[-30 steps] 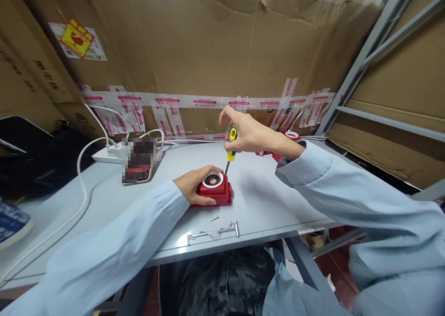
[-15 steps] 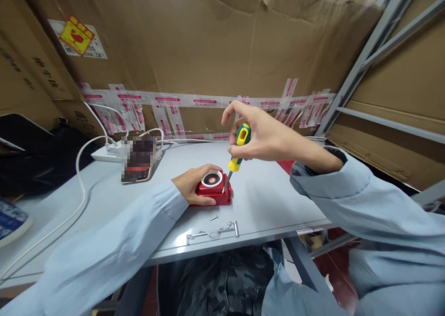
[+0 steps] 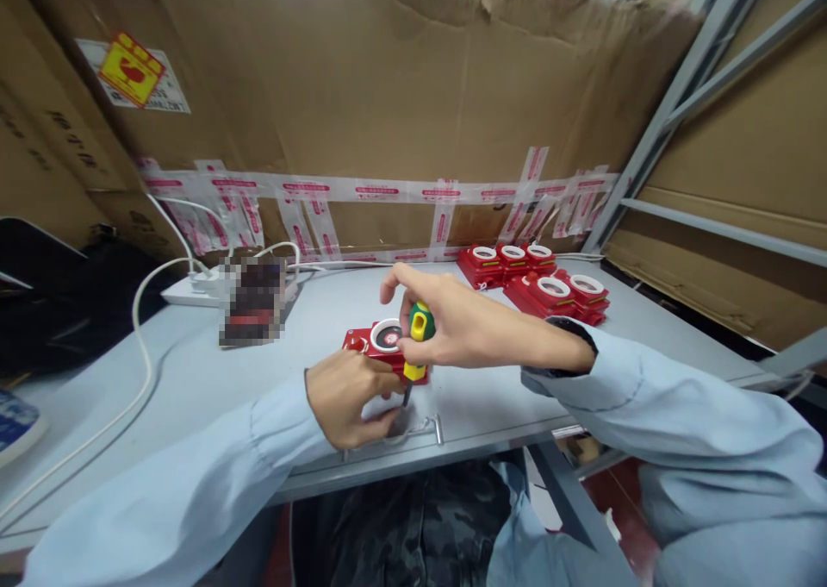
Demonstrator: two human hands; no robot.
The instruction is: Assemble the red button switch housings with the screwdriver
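Observation:
My right hand [image 3: 439, 315] grips a green and yellow screwdriver [image 3: 422, 324], its shaft pointing down towards the table's front. Below and left of it, my left hand [image 3: 352, 397] has thumb and forefinger drawn together by the screwdriver's tip; whatever is between them is hidden. Just behind the left hand lies a red box [image 3: 355, 339] with a white ring around a dark round window, partly covered by both hands. A bent metal rod [image 3: 438, 430] rests near the table's front edge, its left part mostly behind the left hand.
Several red boxes [image 3: 556, 298] with white rings stand at the back right of the table [image 3: 310, 302]. A phone [image 3: 251, 307] leans by a white power strip [image 3: 187, 290] at the left, with white cables. Tall cardboard [image 3: 388, 96] closes off the back.
My left hand has left the red box and moved forward to where a small screw lay. The right hand has lowered leftward with the screwdriver. More red boxes show at right.

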